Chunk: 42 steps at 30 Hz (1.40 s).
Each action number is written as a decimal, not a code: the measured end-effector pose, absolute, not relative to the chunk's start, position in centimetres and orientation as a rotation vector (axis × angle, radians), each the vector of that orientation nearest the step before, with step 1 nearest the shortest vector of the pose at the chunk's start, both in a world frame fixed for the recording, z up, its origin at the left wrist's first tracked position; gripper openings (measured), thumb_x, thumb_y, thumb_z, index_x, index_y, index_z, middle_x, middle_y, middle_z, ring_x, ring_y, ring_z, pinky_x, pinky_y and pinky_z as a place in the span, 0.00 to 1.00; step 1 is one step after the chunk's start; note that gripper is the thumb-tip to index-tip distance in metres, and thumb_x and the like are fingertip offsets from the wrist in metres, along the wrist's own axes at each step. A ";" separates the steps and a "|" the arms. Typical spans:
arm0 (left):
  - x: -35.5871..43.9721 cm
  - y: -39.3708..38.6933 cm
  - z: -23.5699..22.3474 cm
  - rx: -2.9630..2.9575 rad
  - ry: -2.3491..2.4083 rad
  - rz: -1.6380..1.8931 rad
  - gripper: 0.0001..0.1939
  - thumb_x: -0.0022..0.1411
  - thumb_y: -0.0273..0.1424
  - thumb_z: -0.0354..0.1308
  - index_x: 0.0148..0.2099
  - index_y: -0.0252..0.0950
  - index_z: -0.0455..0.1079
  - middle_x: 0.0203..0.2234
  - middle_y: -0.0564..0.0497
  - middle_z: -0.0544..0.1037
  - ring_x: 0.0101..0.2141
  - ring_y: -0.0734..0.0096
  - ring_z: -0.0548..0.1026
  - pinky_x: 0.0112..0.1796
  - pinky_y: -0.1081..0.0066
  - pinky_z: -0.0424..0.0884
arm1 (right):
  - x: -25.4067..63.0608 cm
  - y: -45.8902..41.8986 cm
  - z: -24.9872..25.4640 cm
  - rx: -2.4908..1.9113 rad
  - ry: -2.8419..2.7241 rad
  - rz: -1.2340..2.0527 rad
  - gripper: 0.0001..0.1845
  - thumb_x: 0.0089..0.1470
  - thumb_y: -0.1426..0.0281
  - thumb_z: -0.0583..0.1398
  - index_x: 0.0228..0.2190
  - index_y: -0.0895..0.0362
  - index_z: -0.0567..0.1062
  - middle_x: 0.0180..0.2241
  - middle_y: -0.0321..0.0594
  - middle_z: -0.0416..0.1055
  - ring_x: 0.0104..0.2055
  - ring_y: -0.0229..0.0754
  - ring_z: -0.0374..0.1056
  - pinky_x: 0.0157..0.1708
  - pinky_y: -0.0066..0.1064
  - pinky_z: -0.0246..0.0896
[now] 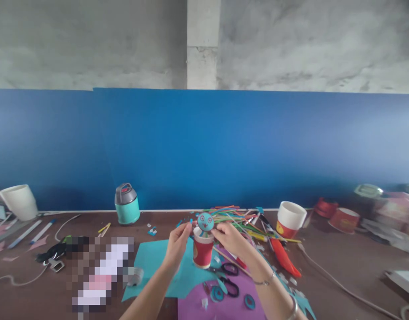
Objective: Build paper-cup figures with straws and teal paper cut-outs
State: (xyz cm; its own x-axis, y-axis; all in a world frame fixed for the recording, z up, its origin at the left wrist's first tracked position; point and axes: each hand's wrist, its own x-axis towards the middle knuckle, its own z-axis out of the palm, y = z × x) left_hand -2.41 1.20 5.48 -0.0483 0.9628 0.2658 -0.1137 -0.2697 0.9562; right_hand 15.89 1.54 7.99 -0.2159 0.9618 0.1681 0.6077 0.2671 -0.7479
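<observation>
A red paper cup (203, 254) with a white rim stands upright on the table sheets before me. From its mouth rises a round blue paper face (205, 221) with drawn eyes and a mouth. My left hand (178, 243) pinches at the left edge of this paper figure, beside a small blue bit. At the face's lower right, the fingers of my right hand (230, 236) are also closed; fine details of both grips are hard to see. Black-handled scissors (229, 278) lie just right of the cup. Blue paper rings (217, 293) rest in front.
Turquoise paper (157, 262) and purple paper (194, 306) cover the middle. Coloured pipe cleaners (231, 215) pile behind. A tape roll (134, 276) and teal flask (127, 204) are left; stacked cups (291, 218), an orange-red object (284, 258) and a cable (337, 282) are right.
</observation>
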 end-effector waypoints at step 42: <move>-0.9 0.2 4.9 0.984 1.008 1.504 0.22 0.44 0.49 0.65 0.24 0.35 0.67 0.15 0.59 0.65 0.17 0.79 0.60 0.21 0.77 0.55 | 15.6 0.7 8.7 -1.427 -2.026 0.764 0.13 0.50 0.67 0.55 0.18 0.58 0.63 0.15 0.27 0.50 0.20 0.32 0.48 0.20 0.25 0.42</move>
